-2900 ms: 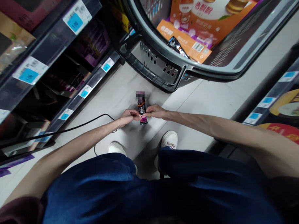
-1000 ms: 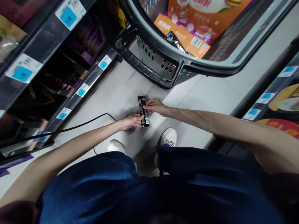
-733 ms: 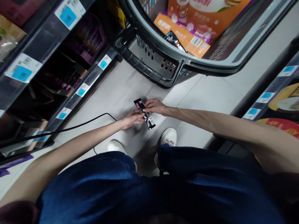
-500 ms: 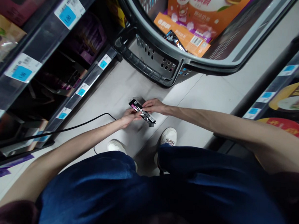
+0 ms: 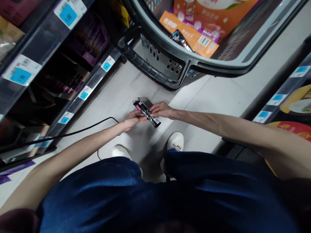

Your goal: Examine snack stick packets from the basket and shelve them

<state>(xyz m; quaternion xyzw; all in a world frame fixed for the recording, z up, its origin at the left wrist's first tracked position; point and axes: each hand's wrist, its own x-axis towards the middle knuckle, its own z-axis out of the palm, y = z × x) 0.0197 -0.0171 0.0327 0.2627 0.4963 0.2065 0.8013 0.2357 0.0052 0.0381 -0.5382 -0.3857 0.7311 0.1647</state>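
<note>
Between my two hands is a slim, shiny black packet [image 5: 151, 119] with a pink patch near one end. It is held slanted above the pale floor, and its contents are hidden. My left hand [image 5: 135, 119] grips the packet from the left side, thumb on top. From the right, my right hand [image 5: 161, 110] pinches its upper edge with the fingertips. Beyond them stands a grey shopping basket [image 5: 218, 66] with its black handle [image 5: 154, 74] folded down toward me. In the basket lie orange boxes [image 5: 209, 21] and another black packet [image 5: 181, 40].
Shelves with blue-and-white price tags [image 5: 21, 71] line the left side, stocked with dark packages. On the right, a lower shelf holds yellow and red round-lidded tubs [image 5: 302, 101]. A black cable [image 5: 88, 128] runs across from the left. My white shoes [image 5: 175, 141] stand below my hands.
My hands and the packet have shifted slightly, and the packet is turned a little. Both hands still hold it. The view has moved slightly; the basket stays in place.
</note>
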